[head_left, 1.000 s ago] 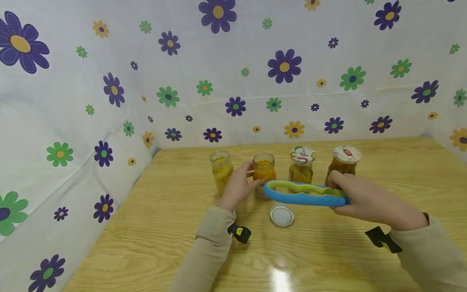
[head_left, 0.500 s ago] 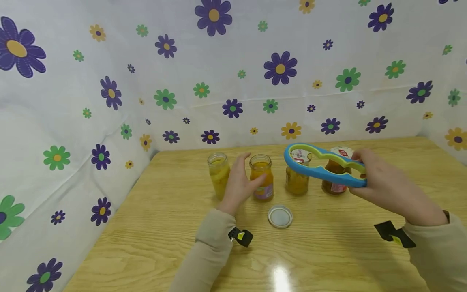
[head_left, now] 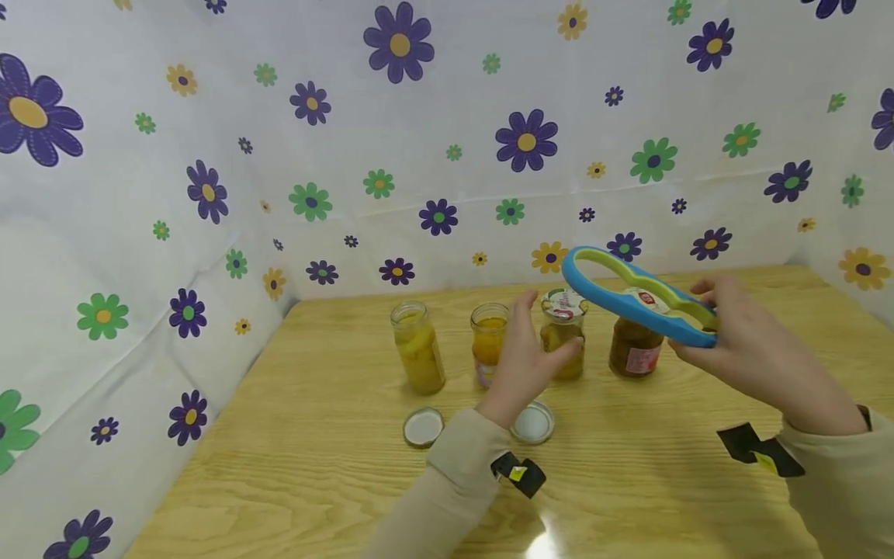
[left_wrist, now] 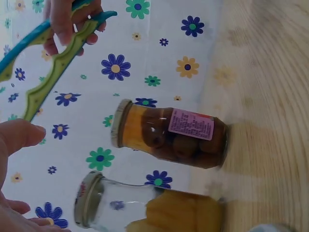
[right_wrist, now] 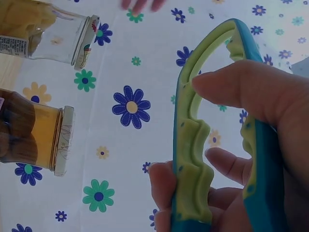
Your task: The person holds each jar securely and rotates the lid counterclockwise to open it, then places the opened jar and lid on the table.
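Note:
My right hand [head_left: 761, 353] holds a blue and lime-green jar opener [head_left: 621, 307] raised above the table at the right. In the right wrist view its fingers and thumb wrap the handles [right_wrist: 193, 179]. My left hand [head_left: 524, 365], thumb and fingers spread, hovers in front of the closed jar of yellowish pieces [left_wrist: 178, 212], which has a patterned lid [head_left: 564, 303]; no contact with it is visible in the left wrist view. Further right stands another closed jar, with dark round contents [left_wrist: 186, 145] and a pale lid [right_wrist: 65, 140]. The opener partly covers that jar in the head view.
To the left stand two lidless jars: a tall one of yellow pieces [head_left: 422, 361] and a smaller orange one [head_left: 489, 338], partly behind my left hand. Two loose lids, one left [head_left: 423, 427] and one right [head_left: 533, 423], lie in front on the wooden table [head_left: 300, 466]. A flowered cloth [head_left: 314, 256] hangs behind.
My left hand has let go of the orange jar and moved right to the patterned-lid jar. The right hand has lifted the jar opener up and to the right.

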Motion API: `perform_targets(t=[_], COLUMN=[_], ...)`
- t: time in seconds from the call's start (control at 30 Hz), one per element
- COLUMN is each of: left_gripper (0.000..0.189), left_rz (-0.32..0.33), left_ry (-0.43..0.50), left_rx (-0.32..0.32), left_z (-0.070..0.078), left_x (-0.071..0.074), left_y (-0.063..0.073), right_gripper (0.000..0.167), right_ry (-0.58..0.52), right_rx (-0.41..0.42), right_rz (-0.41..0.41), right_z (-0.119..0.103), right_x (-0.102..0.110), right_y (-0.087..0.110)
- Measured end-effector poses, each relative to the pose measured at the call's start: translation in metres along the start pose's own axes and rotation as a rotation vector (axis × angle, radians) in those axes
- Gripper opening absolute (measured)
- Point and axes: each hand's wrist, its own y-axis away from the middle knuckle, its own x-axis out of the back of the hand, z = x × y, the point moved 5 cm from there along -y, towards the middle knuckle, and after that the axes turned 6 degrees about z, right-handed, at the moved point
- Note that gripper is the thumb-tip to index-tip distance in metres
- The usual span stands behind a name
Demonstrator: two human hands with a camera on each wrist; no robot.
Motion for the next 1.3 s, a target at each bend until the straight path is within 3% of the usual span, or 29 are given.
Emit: perform_targets(t=[0.07,0.13,0.2,0.27,0.43,0.57,0.73,0.97,1.3], left_gripper=[0.082,0.088,0.092,0.092,0.088,0.080,0.071,0.068,0.061], left_rz=[-0.033,-0.035,-0.011,0.019,0.071,0.047,-0.082,-0.255,-0.380], left_ry=[0.009,0.027,0.030,0.038,0.043,0.037,0.061,0.053,0.197], left_rx=[0.148,0.241,0.292,0.305,0.281,0.225,0.189,0.153,0.166], left_z=[-0.010,-0.022,-0.032,-0.039,-0.048,-0.051,-0.049,-0.041,-0.047], left_x=[-0.013,-0.025,-0.034,-0.039,-0.046,-0.047,-0.044,-0.028,-0.009], left_y=[-0.005,-0.010,-0.014,-0.017,-0.022,-0.024,-0.019,-0.002,0.017], right_gripper=[0.067,0.068,0.068,0.067,0.067,0.066,0.066,0.066,0.070], right_ry=[-0.004,-0.009,-0.015,-0.020,-0.026,-0.027,-0.024,-0.017,-0.005], right_rx=[-0.009,-0.007,-0.002,0.009,0.019,0.031,0.045,0.041,0.036], right_rz=[-0.013,-0.016,-0.017,-0.015,-0.010,0.004,0.014,0.001,-0.058], right_z=[-0.001,-0.001,-0.002,-0.002,-0.002,-0.003,-0.003,-0.005,-0.005], right_x=[-0.001,-0.003,-0.004,-0.005,-0.005,-0.003,-0.001,0.000,-0.003], right_y=[0.001,0.001,0.002,0.002,0.003,0.003,0.002,0.001,0.000])
